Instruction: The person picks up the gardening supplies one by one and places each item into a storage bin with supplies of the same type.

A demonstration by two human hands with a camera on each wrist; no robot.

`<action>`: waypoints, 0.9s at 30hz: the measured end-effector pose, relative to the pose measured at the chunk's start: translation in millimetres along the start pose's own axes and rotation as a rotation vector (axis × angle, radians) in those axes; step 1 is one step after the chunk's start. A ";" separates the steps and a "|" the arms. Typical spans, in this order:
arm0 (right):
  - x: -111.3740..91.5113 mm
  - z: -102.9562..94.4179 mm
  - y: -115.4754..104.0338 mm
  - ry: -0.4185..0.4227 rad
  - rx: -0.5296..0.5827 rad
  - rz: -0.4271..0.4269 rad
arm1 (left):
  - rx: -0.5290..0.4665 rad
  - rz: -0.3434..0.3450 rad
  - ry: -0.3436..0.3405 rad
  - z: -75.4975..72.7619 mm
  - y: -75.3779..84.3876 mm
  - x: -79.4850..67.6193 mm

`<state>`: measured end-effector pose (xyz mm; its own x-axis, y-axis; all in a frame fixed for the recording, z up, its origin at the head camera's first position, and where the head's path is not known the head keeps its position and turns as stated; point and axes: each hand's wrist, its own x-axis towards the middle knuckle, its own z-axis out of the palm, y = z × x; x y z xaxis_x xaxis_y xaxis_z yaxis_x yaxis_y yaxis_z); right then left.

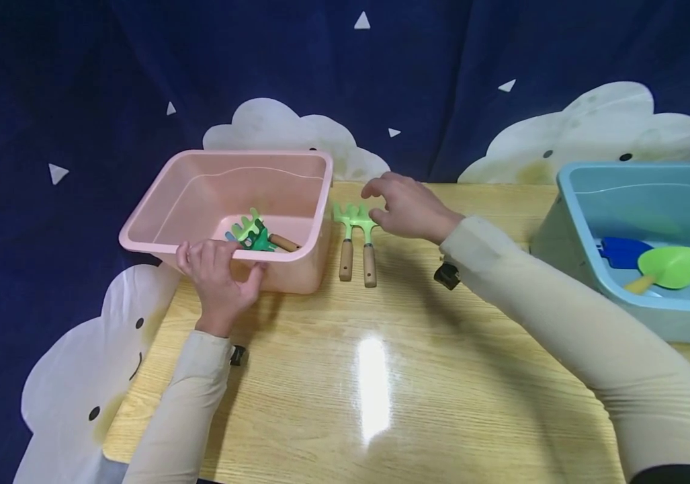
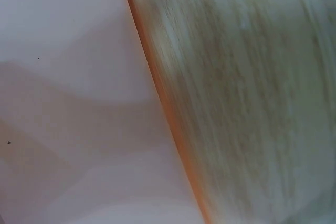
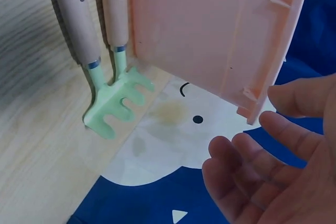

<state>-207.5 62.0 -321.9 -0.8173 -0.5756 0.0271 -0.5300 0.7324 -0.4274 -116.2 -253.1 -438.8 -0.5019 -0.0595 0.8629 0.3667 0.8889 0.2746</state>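
My left hand [image 1: 216, 279] grips the near rim of a pink plastic bin [image 1: 287, 274], fingers over the edge and thumb outside. In the left wrist view only the bin's pale wall [image 2: 79, 129] and wood grain show. To the bin's right, two light green hand rakes with wooden handles lie side by side on the table: a left rake [image 1: 347, 259] and a right rake [image 1: 369, 265]. Above their tines my right hand [image 1: 414, 207] hovers with loosely bent fingers. The right wrist view shows this hand [image 3: 283, 166] holding nothing, apart from the rakes.
Inside the pink bin lie a light green rake head [image 1: 246, 230] and a dark green tool [image 1: 260, 240], partly hidden. A blue bin [image 1: 586, 235] stands at the right with a blue tool [image 1: 623, 253] and a green trowel [image 1: 674, 267]. Behind hangs a dark blue curtain [image 1: 429, 81].
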 end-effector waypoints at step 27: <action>-3.3 35.1 20.7 -0.049 0.020 -0.003 | 0.002 -0.005 -0.003 -0.6 -0.2 0.1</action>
<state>-207.9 66.3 -362.6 -0.8032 -0.5954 -0.0160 -0.5275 0.7235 -0.4452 -115.9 -253.6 -438.5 -0.5056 -0.0624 0.8605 0.3627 0.8896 0.2776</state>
